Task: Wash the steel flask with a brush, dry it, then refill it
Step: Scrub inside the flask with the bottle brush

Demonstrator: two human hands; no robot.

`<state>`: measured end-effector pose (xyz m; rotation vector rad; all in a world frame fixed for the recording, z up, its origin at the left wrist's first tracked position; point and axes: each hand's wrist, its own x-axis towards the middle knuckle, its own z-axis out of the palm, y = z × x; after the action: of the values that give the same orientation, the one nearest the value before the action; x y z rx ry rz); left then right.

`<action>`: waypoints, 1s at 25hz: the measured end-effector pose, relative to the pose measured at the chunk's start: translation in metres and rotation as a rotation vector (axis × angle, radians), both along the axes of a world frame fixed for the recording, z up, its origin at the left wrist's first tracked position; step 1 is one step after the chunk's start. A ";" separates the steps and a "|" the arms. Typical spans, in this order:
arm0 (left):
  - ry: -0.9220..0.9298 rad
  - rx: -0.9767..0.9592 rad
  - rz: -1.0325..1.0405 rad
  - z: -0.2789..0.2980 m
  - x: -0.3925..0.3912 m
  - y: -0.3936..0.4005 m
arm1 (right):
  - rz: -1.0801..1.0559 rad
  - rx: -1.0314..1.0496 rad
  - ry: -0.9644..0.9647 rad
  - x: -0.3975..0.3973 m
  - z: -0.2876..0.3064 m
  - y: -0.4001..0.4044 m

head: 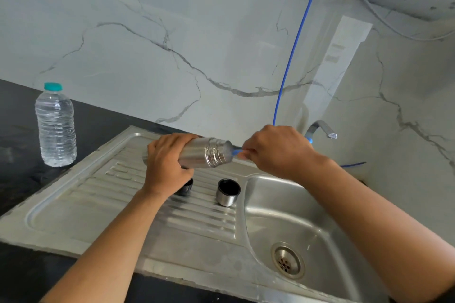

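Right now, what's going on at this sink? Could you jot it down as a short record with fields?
left hand: grips the steel flask, held sideways above the drainboard
right hand: holds a blue brush handle at the flask's mouth
steel cup: upright on the drainboard
black cap: on the drainboard, partly hidden
water bottle: capped, standing on the counter
tap: no water visible

Two bare forearms entered from the lower edge of the frame, one at lower left, one at lower right. The left hand and right hand wore no gloves, rings or watch; no sleeves showed.
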<state>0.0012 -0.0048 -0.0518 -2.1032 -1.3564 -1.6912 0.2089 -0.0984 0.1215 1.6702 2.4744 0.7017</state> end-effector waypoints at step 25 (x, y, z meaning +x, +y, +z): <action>-0.005 0.013 0.055 0.003 0.002 0.004 | -0.129 -0.124 0.140 0.031 0.036 -0.002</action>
<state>0.0036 -0.0009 -0.0487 -2.0368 -1.3867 -1.6806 0.2394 -0.1005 0.1572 1.8698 2.4143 0.4231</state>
